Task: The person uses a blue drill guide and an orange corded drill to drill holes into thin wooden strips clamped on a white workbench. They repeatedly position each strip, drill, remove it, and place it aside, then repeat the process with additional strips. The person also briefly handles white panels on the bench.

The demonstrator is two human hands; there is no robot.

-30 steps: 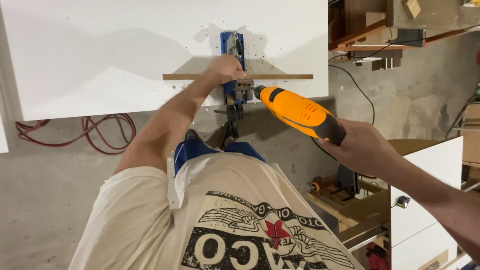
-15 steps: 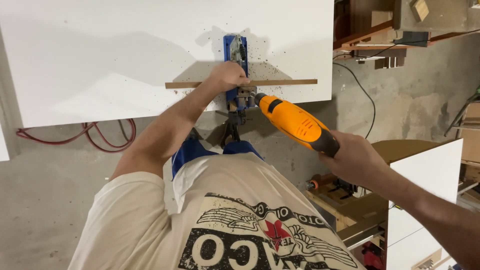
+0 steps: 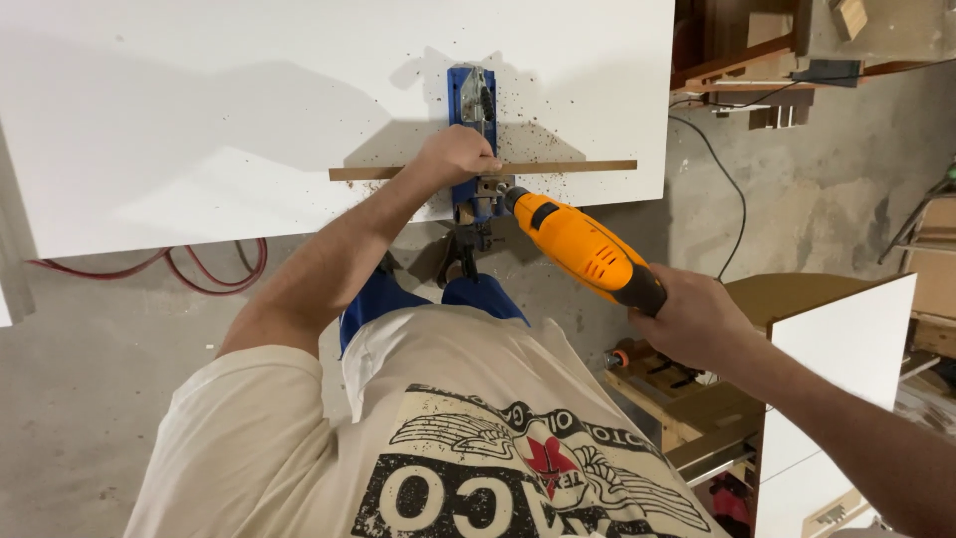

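The left hand (image 3: 456,156) presses down on the blue jig (image 3: 471,110) and wooden strip (image 3: 568,166) on the white panel (image 3: 249,120). The right hand (image 3: 695,321), at four o'clock from it, grips the orange drill (image 3: 580,245), whose tip apparently meets the jig's lower end.

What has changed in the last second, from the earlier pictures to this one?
The orange drill in the right hand has moved in toward the blue jig on the white panel; its nose now sits at the jig's lower end. The left hand stays pressed on the thin wooden strip across the jig. Panel, strip and jig have not shifted.
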